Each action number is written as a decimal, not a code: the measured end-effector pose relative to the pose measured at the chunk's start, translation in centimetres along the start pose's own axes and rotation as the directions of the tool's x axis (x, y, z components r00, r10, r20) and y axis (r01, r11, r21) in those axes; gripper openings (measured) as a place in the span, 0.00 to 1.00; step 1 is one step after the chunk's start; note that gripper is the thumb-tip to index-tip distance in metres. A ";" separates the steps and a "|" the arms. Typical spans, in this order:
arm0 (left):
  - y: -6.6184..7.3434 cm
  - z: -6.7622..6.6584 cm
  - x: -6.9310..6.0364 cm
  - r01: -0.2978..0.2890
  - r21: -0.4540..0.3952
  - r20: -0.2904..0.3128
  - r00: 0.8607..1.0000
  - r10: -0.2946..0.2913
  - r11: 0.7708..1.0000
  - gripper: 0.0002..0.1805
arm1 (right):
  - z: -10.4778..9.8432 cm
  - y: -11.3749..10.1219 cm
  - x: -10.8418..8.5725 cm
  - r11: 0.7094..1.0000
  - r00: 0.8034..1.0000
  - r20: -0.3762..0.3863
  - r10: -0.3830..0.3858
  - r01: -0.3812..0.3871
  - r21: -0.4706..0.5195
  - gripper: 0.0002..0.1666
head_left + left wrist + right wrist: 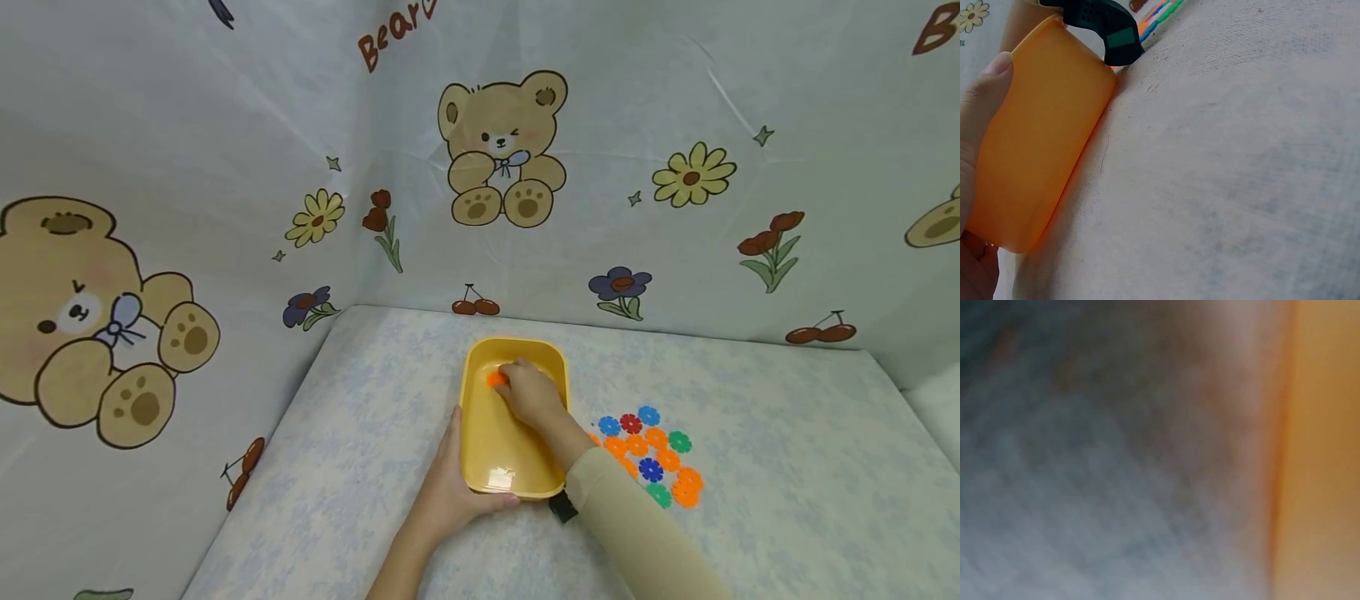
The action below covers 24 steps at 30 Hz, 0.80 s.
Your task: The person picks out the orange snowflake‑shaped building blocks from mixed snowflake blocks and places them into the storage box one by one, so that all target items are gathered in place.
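A yellow tray (501, 450) lies on the table, its near left corner gripped by my left hand (450, 487), thumb along the near end and fingers on the left side. In the left wrist view the thumb of my left hand (982, 106) presses the tray's outer wall (1047, 131). Inside the far part of the tray, my right hand (532, 396) pinches an orange flower-shaped disc (496, 379); its fingertips are partly hidden. The right wrist view is blurred and shows the tray's side (1319, 450) but no hand.
Orange, blue, red and green flower-shaped discs (651, 469) lie scattered right of the tray, partly behind the right sleeve (637, 525). A black device (562, 506) sits at the right wrist, by the tray's near right corner. A printed cloth (600, 242) stands behind the table (787, 450).
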State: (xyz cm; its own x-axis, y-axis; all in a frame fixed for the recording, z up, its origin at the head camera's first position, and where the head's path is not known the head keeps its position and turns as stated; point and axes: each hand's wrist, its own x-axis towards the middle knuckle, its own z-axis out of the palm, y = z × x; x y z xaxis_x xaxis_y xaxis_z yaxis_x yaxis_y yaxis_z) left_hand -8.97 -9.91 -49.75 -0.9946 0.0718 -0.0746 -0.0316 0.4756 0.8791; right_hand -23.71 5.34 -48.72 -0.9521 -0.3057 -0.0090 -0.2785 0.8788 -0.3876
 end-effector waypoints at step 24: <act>-0.1 -0.2 -0.1 -0.041 -0.027 0.006 0.999 0.042 0.999 0.80 | -7.8 1.6 -7.9 0.982 0.964 -0.192 -0.185 0.188 -0.002 0.21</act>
State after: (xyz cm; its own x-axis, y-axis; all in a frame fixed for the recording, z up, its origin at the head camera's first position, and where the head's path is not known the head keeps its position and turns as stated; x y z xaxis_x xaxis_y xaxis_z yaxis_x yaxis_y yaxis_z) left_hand -8.89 -10.08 -49.72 -0.9945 0.0969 -0.0409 0.0070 0.4482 0.8939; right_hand -17.66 12.02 -42.04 -0.8902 -0.3868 0.2406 -0.4531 0.8062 -0.3805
